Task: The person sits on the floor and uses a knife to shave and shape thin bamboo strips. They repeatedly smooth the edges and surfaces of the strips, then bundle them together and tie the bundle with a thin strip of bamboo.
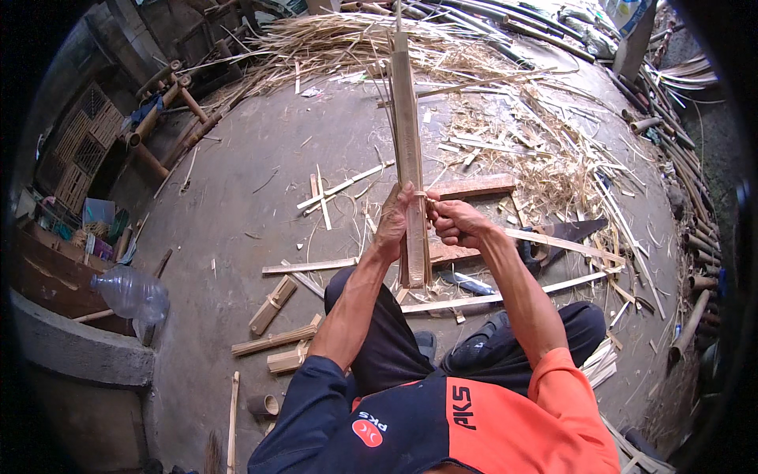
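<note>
Two hands on an upright bamboo bundle (410, 158), left hand (392, 223) fingers wrapped round it, right hand (452, 223) fingers pinching its binding strip.

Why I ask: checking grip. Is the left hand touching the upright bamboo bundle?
Touching. The head view shows the left hand wrapped around the upright bamboo bundle, fingers on its side.
</note>
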{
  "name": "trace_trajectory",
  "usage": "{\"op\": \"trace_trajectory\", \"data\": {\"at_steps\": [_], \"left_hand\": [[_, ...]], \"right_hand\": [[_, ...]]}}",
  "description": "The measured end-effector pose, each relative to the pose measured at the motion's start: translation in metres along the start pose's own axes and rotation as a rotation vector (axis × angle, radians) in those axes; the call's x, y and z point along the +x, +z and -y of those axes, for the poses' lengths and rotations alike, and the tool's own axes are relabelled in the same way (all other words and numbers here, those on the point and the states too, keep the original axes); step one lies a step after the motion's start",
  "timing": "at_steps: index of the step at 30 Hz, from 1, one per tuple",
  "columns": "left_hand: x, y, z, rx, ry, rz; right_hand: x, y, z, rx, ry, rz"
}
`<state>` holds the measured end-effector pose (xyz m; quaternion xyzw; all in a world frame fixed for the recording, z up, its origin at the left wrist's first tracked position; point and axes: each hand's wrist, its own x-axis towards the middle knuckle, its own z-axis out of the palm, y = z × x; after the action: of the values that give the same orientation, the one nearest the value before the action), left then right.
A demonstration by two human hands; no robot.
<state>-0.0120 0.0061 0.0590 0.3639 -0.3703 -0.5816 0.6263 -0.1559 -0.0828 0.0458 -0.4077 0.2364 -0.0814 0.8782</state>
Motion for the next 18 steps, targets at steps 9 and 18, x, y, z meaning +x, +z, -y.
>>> {"op": "trace_trajectory", "data": {"at_steps": [9,18], "left_hand": [[0.001,-0.007,0.005,-0.077,-0.063,-0.071],[0.0,-0.012,-0.001,-0.268,-0.119,-0.068]], "right_hand": [[-0.02,0.057,-0.015,-0.497,-0.538,-0.643],[-0.028,0.054,-0.015,-0.977,-1.119,-0.393]]}}
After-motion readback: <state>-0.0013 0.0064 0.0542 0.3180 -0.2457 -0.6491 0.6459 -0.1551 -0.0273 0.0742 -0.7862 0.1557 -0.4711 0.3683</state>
